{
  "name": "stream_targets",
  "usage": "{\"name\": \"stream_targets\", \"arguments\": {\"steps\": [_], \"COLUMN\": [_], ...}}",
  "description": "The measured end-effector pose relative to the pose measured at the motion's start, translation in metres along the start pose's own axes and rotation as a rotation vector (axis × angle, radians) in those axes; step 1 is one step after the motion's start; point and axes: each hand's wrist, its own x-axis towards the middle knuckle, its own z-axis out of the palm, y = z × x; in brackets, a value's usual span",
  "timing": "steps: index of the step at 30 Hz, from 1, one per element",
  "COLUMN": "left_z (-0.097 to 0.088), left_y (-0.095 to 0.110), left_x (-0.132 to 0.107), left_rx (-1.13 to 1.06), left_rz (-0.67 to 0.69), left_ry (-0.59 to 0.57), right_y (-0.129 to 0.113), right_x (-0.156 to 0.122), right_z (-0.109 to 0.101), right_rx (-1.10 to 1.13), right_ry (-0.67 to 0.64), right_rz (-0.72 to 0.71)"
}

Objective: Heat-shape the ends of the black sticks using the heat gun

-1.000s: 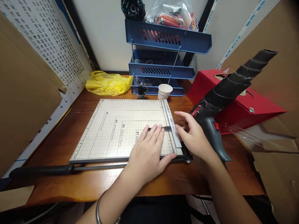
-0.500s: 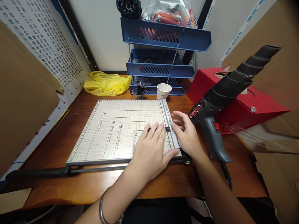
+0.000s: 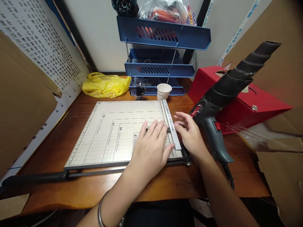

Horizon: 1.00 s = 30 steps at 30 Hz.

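Observation:
A paper cutter (image 3: 84, 138) with a cream, ruled board lies on the table. My left hand (image 3: 150, 143) rests flat on its right part, fingers stretched out and thumb spread. Thin black strips (image 3: 168, 130) run from under these fingers to the silver guide bar (image 3: 171, 124); most of their length is hidden. My right hand (image 3: 189, 132) is just right of the bar, fingers loosely curled and thumb apart, with nothing visible between them. Along the front edge lies the cutter's arm with its black handle (image 3: 35, 178).
Behind the board stand a small clear cup of black pieces (image 3: 140, 91), a white paper cup (image 3: 163, 91) and a blue tiered tray (image 3: 163, 31). A yellow plastic bag (image 3: 106, 85) is at back left. To the right, a heat gun (image 3: 213, 116) stands by a red box (image 3: 265, 104).
My left thumb has lifted off the guide bar's lower end and drawn in toward the hand. My right hand has moved slightly away from the bar. The whole view has shifted a little.

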Motion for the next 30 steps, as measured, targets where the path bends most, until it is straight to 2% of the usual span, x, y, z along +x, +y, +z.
{"name": "stream_targets", "arguments": {"steps": [4,12,21,26,30], "left_z": [-0.007,-0.006,-0.003,-0.007,-0.013], "left_y": [-0.004,0.001,0.000,0.001,0.003], "left_x": [0.015,0.037,0.040,0.042,0.034], "left_rx": [-0.015,0.035,0.072,0.078,0.094], "left_rz": [-0.073,-0.118,-0.121,-0.157,-0.146], "left_ry": [0.022,-0.095,-0.082,-0.136,-0.119], "right_y": [0.001,-0.003,-0.007,-0.010,-0.013], "right_x": [0.000,-0.001,0.000,-0.001,-0.002], "right_z": [0.000,-0.001,0.000,-0.001,-0.002], "right_rx": [-0.018,0.037,0.068,0.087,0.089], "right_ry": [0.004,0.005,0.000,-0.013,-0.007], "right_rz": [-0.035,0.007,0.043,0.087,0.103]}}
